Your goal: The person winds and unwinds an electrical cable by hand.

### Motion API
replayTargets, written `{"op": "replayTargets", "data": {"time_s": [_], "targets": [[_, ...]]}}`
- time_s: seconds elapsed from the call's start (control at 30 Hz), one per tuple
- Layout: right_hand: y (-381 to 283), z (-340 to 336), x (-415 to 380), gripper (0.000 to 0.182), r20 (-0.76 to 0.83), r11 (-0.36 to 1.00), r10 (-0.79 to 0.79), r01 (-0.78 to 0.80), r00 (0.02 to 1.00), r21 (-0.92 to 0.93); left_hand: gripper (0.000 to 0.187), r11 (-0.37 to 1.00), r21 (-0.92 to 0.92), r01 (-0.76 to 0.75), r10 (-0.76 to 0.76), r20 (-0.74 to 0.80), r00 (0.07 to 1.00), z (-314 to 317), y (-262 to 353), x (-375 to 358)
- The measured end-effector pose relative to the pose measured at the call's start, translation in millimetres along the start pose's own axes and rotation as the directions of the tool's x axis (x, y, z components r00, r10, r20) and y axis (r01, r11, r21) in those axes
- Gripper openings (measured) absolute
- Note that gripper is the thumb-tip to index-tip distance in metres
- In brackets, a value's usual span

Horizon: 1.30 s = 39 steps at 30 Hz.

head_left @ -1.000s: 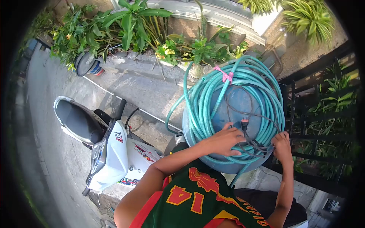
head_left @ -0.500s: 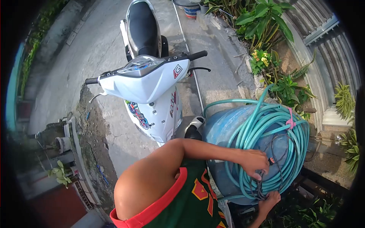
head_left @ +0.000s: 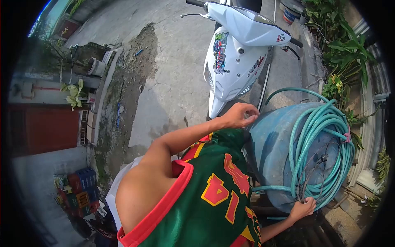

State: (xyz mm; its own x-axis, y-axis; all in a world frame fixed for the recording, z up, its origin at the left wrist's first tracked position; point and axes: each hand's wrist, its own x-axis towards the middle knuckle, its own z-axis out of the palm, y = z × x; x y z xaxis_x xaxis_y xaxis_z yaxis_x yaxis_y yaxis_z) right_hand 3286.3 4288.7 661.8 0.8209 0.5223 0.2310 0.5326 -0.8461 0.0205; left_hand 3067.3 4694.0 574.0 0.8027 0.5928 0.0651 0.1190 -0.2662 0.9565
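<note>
My left hand (head_left: 242, 115) hovers beside the near side of a blue drum (head_left: 269, 144), its fingers loosely curved and apart from the thumb, with nothing visible in them. On top of the drum lies a coiled green hose (head_left: 299, 154), tied with a pink strip (head_left: 347, 135). Thin dark electric cable (head_left: 303, 181) is looped inside the coil, and a black plug (head_left: 323, 158) rests among its loops. At the coil's lower edge, my right hand (head_left: 303, 208) is closed on the bunched cable. Its fingers partly hide the gripped strands.
A white scooter (head_left: 238, 53) stands just beyond the drum. Leafy plants (head_left: 343, 49) line the wall on the right. Broken concrete and soil (head_left: 140, 55) run along the left, near stacked crates (head_left: 82, 189) and a white pot (head_left: 96, 66).
My left hand has let go of the cable and moved left, off the coil. My right hand stays on the cable. The view has turned, so the scooter and drum appear farther right.
</note>
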Motion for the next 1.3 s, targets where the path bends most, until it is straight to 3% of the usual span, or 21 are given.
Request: {"op": "replayTargets", "data": {"time_s": [0.03,0.1,0.17,0.2,0.3,0.37,0.43,0.53,0.6,0.67,0.77,0.87,0.9,0.93,0.97,1.03,1.07,1.17,1.2,1.23,1.3], "targets": [[0,-2,1,0.023,0.013,1.000,-0.003,0.004,1.000,-0.017,0.024,0.986,0.038,0.162,-0.164,0.046,0.985,-17,-17,-20],[-1,-3,2,0.023,0.045,0.998,-0.005,0.007,0.999,-0.057,0.034,0.923,0.162,0.349,-0.362,0.053,0.931,-37,-84,-65],[5,0,3,0.020,0.073,0.991,-0.051,0.059,0.996,-0.124,0.040,0.776,0.215,0.593,-0.619,0.077,0.782,-55,-136,-112],[7,-1,4,0.019,0.091,0.990,-0.062,0.073,0.994,-0.123,0.040,0.736,0.242,0.632,-0.656,0.027,0.754,-58,-157,-143],[8,-2,7,0.018,0.128,0.991,-0.073,0.087,0.989,-0.107,0.041,0.533,0.492,0.688,-0.757,-0.086,0.648,-66,-209,-238],[12,-3,11,0.017,0.171,0.991,-0.073,0.090,0.983,-0.095,0.042,0.459,0.596,0.659,-0.821,0.001,0.572,-70,-222,-295],[21,0,16,0.018,0.234,0.992,-0.067,0.089,0.970,-0.087,0.045,0.423,0.781,0.459,-0.859,0.183,0.479,-66,-263,-348],[22,2,20,0.020,0.236,0.988,-0.075,0.103,0.969,-0.110,0.040,0.484,0.821,0.303,-0.792,0.264,0.550,-68,-280,-390],[23,-2,20,0.023,0.272,0.994,-0.074,0.093,0.960,-0.059,0.037,0.473,0.587,0.657,-0.828,0.041,0.559,-72,-256,-383],[29,-6,23,0.029,0.302,0.992,-0.122,0.111,0.945,0.054,0.037,0.384,0.356,0.852,-0.889,-0.105,0.445,-86,-194,-336],[40,-10,27,0.034,0.375,0.978,-0.134,0.061,0.917,0.201,0.040,0.445,0.428,0.786,-0.840,-0.103,0.532,-106,-204,-302],[41,-23,30,0.048,0.475,0.969,-0.130,0.010,0.870,0.247,0.040,0.505,0.332,0.797,-0.804,-0.156,0.574,-129,-192,-263],[43,-23,31,0.052,0.490,0.969,-0.142,0.019,0.860,0.246,0.036,0.569,0.320,0.757,-0.748,-0.179,0.638,-136,-189,-256],[32,-33,35,0.055,0.583,0.991,-0.079,0.000,0.809,0.135,0.035,0.604,0.297,0.739,-0.728,-0.172,0.664,-144,-186,-250],[19,-47,38,0.072,0.600,0.995,-0.096,0.073,0.794,0.063,0.034,0.642,0.275,0.716,-0.702,-0.164,0.693,-151,-184,-246],[-4,-64,39,0.079,0.644,0.996,-0.043,0.087,0.764,-0.037,0.034,0.691,0.299,0.658,-0.646,-0.154,0.748,-164,-199,-251],[-9,-66,39,0.077,0.617,0.997,-0.070,0.069,0.783,0.026,0.035,0.691,0.275,0.668,-0.665,-0.120,0.737,-173,-206,-256],[-36,-52,20,0.055,0.187,0.997,-0.063,0.070,0.980,-0.030,0.036,0.675,0.296,0.676,-0.687,-0.080,0.722,-208,-231,-280],[-75,-70,20,0.056,0.189,0.993,-0.102,0.089,0.977,0.075,0.035,0.658,0.338,0.673,-0.698,-0.064,0.714,-224,-244,-290],[-134,-95,18,0.052,0.233,0.997,-0.017,-0.003,0.972,0.083,0.037,0.624,0.323,0.712,-0.736,-0.063,0.674,-240,-260,-303],[-208,-111,8,0.050,0.161,0.990,-0.111,0.095,0.981,0.105,0.039,0.588,0.295,0.753,-0.780,-0.040,0.624,-278,-300,-334]]}}
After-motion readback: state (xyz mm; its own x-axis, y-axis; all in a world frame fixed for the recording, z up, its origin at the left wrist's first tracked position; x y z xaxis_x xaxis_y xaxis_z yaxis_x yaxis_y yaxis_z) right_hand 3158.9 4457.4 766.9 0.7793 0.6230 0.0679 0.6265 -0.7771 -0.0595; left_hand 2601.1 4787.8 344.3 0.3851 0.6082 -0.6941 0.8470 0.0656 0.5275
